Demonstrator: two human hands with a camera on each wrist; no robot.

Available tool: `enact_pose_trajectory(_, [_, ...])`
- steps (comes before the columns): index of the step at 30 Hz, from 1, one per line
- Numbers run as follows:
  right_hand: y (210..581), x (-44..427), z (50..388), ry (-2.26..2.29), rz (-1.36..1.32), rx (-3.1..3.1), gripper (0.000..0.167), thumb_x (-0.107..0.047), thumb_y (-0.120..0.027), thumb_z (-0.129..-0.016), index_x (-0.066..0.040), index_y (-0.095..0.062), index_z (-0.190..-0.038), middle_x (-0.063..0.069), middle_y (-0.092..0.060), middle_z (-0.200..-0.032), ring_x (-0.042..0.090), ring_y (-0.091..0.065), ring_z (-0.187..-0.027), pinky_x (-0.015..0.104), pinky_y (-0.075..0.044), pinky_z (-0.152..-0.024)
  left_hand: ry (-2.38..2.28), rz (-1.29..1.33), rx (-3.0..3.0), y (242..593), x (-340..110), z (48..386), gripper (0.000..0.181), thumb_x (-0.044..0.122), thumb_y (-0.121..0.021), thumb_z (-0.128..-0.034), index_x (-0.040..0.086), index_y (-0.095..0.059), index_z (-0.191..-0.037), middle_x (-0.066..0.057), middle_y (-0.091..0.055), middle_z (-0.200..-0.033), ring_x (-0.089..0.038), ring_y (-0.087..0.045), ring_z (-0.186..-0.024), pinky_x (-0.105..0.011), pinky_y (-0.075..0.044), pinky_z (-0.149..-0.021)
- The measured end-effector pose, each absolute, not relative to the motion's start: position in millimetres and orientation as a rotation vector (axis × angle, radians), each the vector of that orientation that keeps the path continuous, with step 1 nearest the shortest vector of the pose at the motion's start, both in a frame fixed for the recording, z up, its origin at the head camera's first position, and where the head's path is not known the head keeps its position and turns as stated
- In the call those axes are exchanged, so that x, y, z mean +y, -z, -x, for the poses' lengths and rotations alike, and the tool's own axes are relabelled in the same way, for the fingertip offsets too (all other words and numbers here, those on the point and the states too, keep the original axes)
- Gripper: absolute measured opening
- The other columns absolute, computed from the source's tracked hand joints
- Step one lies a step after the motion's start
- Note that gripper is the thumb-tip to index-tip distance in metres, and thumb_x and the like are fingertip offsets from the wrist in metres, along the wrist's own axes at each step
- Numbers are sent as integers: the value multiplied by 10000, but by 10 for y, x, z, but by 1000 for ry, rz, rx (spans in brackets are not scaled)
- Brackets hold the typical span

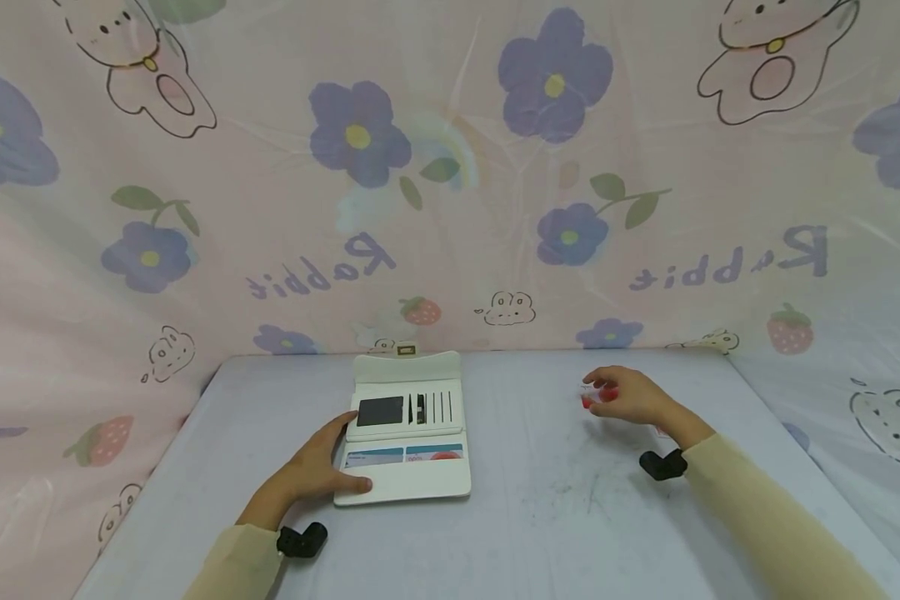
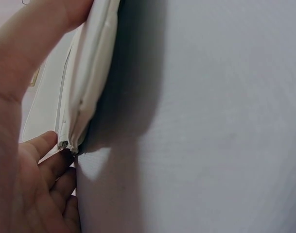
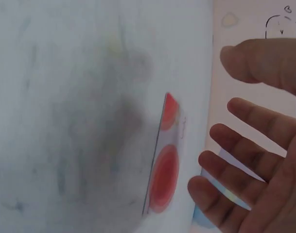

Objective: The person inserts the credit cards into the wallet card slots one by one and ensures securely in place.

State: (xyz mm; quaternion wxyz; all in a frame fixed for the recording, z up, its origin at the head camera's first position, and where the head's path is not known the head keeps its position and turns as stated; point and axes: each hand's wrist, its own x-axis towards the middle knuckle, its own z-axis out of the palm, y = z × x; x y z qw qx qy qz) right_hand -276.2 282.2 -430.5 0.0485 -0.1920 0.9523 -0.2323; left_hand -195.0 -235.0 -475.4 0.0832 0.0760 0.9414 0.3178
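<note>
A white wallet (image 1: 412, 481) lies spread out on the table, its top flap folded back toward the far edge. A dark window (image 1: 381, 412) and narrow slots show on its upper panel, and two printed cards (image 1: 375, 456) sit in the lower pocket. My left hand (image 1: 311, 467) grips the wallet's left side, thumb over the lower panel and fingers at the edge. To the right, my right hand (image 1: 630, 398) hovers over a white card with red circles (image 3: 165, 179); the right wrist view shows its fingers spread, apart from the card.
The white table (image 1: 525, 533) ends at a patterned curtain (image 1: 450, 208) behind and at the sides. A small metal clasp (image 1: 407, 350) tops the wallet's flap. Part of another pale, red-marked item (image 1: 662, 432) shows beneath the right wrist. Dark smudges mark the tabletop.
</note>
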Motion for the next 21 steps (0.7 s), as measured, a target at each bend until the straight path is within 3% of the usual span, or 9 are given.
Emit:
enact_pose_trajectory(10, [4409, 2944, 2863, 664, 494, 2899, 506, -263, -754, -794, -66, -605, -1236, 209, -606, -1201, 394, -572, -1084, 549, -504, -902, -948, -229, 2811, 4773, -2355, 1973, 1216, 567, -858, -566, 118, -249, -1518, -211, -293, -1553, -435, -281, -1423, -624, -283, -1117])
enact_pose_trajectory(21, [4478, 3008, 2935, 573, 507, 2932, 476, -210, -738, -787, -31, -616, -1212, 169, -618, -1107, 306, -584, -983, 503, -512, -868, -955, -229, 2803, 4783, -2360, 1980, 1219, 578, -853, -566, 122, -245, -1520, -201, -283, -1560, -427, -270, -1432, -618, -274, -1126])
